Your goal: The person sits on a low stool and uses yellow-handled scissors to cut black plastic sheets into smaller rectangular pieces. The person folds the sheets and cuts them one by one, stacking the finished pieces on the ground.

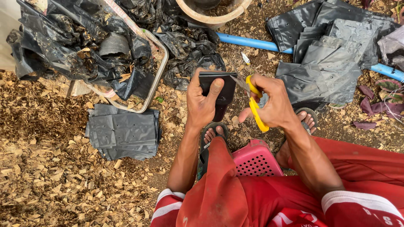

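Stool (256, 162), pink and single, sits lowest between the knees. Above it, the left hand (202, 103) grips one folded black bag (219, 86), while the right hand (273, 103) is closed through yellow scissors (253, 105), blades at the bag's top edge. Beyond lie two bag stacks (122, 132), one blue pipe (252, 43).

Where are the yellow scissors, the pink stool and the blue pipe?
yellow scissors (255, 110), head view, on the handle loop.
pink stool (256, 161), head view, on its perforated top.
blue pipe (248, 42), head view, on its left stretch.
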